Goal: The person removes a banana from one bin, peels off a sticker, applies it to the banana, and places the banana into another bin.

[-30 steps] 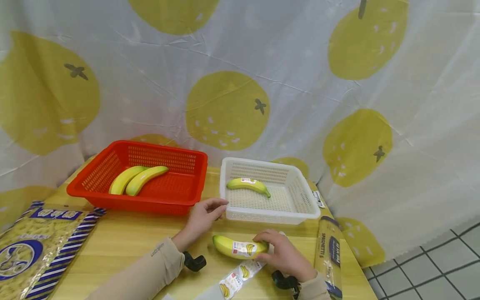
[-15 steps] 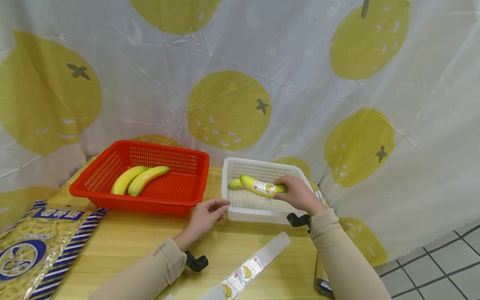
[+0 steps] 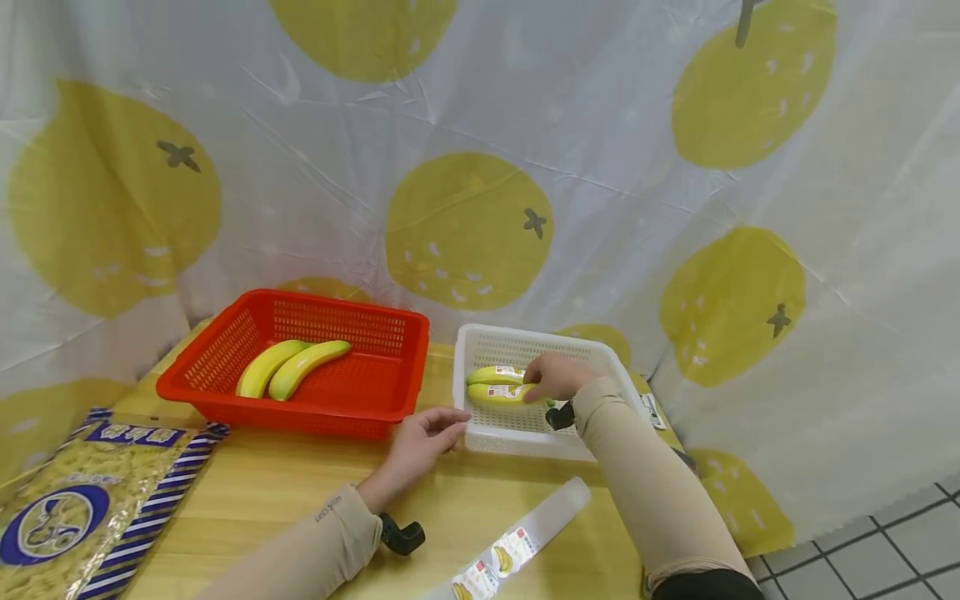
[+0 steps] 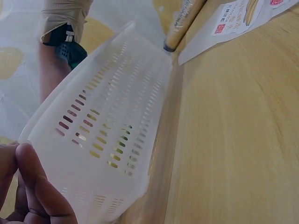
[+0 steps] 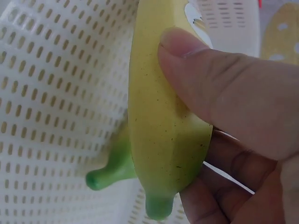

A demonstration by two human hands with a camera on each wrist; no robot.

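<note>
The right hand (image 3: 553, 377) is clamped on a banana (image 3: 501, 394), thumb pressed flat on the peel and fingers curled beneath it, as the right wrist view shows closely (image 5: 163, 130). The banana is inside the white basket (image 3: 480, 433), low over its floor and just beside a second banana (image 3: 491, 374) that lies toward the basket's far wall; whether the two touch cannot be told. Both carry a small sticker with red and white, its print too small to read.

The left hand (image 3: 423, 437) rests at the white basket's near left corner, fingers loosely bent with their tips against the rim, holding nothing.

Left of the white basket sits a red basket (image 3: 330, 412) with two bananas (image 3: 292, 367) side by side. In front of the white basket, a strip of backing paper (image 3: 517, 537) lies on the wooden table (image 3: 247, 492), bearing banana stickers. Far left of the red basket lies a pasta bag (image 3: 67, 508) in blue stripes, its lettering illegible. The left wrist view shows a spaghetti packet (image 4: 184, 23) beyond the white basket.
</note>
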